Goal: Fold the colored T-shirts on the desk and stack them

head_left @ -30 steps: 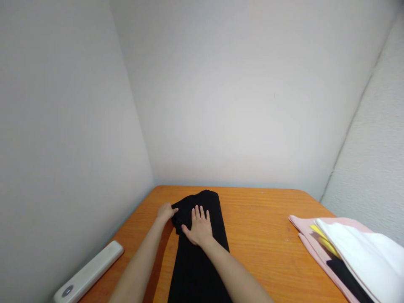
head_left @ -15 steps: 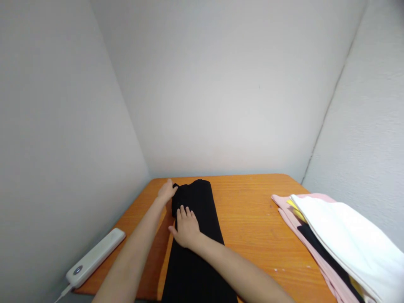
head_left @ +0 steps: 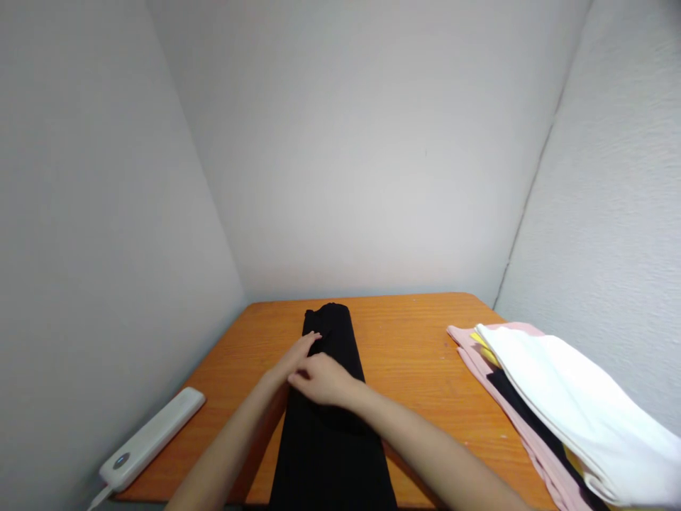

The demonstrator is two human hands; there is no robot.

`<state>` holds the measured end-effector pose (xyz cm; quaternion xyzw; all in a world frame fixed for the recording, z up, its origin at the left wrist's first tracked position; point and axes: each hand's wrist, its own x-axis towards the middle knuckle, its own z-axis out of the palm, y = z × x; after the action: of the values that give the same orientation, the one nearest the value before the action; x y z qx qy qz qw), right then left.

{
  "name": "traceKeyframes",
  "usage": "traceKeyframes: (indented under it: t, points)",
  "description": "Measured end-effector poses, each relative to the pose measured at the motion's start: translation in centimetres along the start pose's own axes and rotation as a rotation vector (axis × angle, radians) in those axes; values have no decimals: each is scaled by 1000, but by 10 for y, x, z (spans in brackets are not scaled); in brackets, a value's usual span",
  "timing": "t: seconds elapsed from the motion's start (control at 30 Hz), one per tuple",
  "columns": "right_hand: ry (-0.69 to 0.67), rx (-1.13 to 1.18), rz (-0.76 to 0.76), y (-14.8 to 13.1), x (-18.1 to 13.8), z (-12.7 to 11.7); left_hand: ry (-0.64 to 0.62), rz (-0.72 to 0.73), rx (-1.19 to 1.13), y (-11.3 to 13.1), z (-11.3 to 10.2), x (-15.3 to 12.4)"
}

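A long black folded garment (head_left: 333, 454) lies as a narrow strip from the table's front edge towards its far edge. My left hand (head_left: 299, 355) rests along the garment's left edge, fingers stretched out over the cloth. Just nearer and to the right, my right hand (head_left: 323, 377) is on the garment with knuckles raised and fingers bent down into the cloth beside the left wrist. Its fingertips are mostly hidden. Some wrinkles show at the garment's far end.
A stack of folded clothes, with a white garment (head_left: 579, 411) on top and a pink one (head_left: 471, 358) below, lies at the right. At the left edge of the wooden table (head_left: 415, 355) lies a white oblong device (head_left: 154, 436) with a cable. Walls stand around the table.
The garment's left flap at the far end now lies further in, making the strip narrower. My left hand has moved right onto the cloth. My right hand's spread fingers have bent.
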<state>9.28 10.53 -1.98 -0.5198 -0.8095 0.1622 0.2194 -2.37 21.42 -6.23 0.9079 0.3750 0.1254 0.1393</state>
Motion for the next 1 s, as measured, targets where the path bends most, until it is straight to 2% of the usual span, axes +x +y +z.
traceKeyframes:
  t: [0.1,0.2,0.33,0.43,0.57,0.77,0.9,1.0]
  points:
    - [127,-45,102,26,36,-21,0,42,-4,-2,7,-13]
    - [94,-69,114,51,75,-22,-8,75,15,-4,13,-13]
    - [-22,-115,90,83,101,-1,-22,88,48,-11,19,-13]
    - [-102,-152,129,105,105,17,-12,92,69,-16,25,-16]
    - [-120,-197,171,125,105,34,4,104,89,-21,33,-18]
    - [-82,-236,177,129,104,38,8,122,117,-25,34,-15]
    - [-18,-266,141,112,92,31,32,104,135,-15,28,-16]
    - [110,-287,122,96,70,27,123,58,160,1,21,-29]
